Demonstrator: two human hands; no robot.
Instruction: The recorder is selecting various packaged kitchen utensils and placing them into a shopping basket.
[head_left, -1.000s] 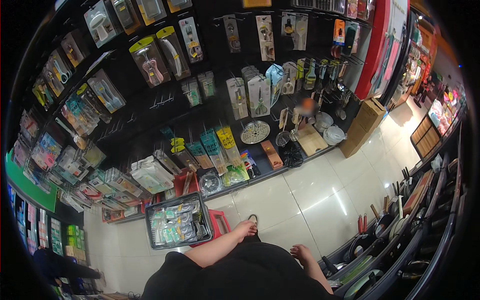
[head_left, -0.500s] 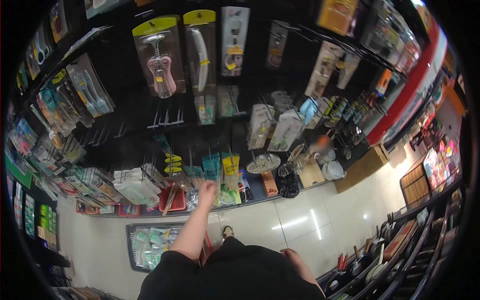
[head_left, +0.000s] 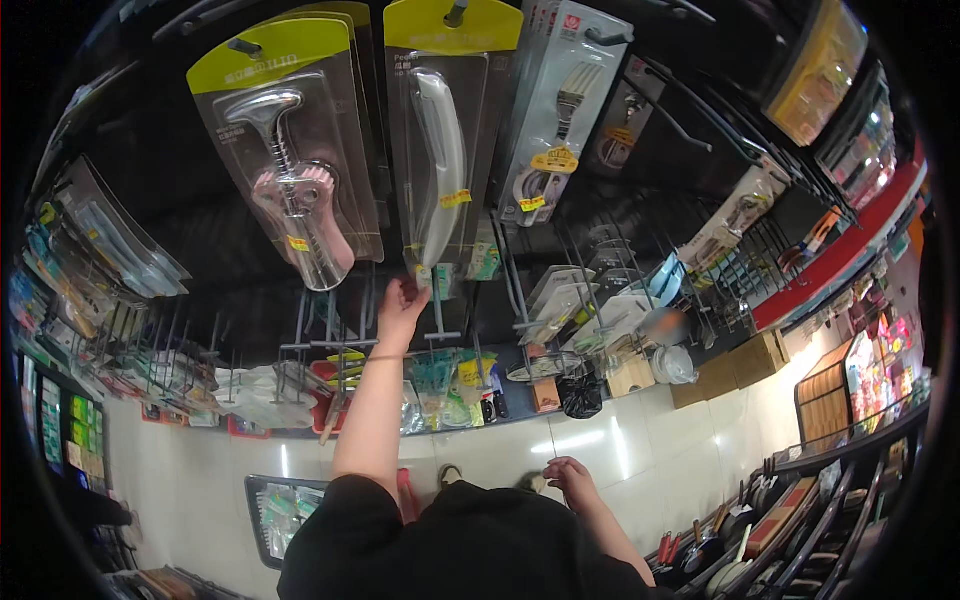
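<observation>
My left hand [head_left: 403,312] is raised to the rack, its bent fingers a little apart at the lower end of a hanging peeler pack [head_left: 437,150]. Whether the fingertips touch the pack is hard to see. This pack holds a curved white-handled peeler under a lime-green header. To its left hangs a corkscrew pack [head_left: 290,170] with a metal and pink body. A fork pack [head_left: 562,115] hangs on the right. Low at my right side, my right hand [head_left: 573,482] holds nothing, its fingers loosely curled and apart.
Metal hooks [head_left: 440,337] stick out below the packs. A black basket [head_left: 262,520] with packaged goods stands on the floor at left. Along the bottom shelf are a black bag [head_left: 582,396] and a cardboard box [head_left: 735,368]. Pans [head_left: 705,550] fill a rack at lower right.
My left hand has risen from the low yellow and teal packs to the peeler pack. The upper packs now look larger and closer. My right hand has come up slightly, fingers more in view.
</observation>
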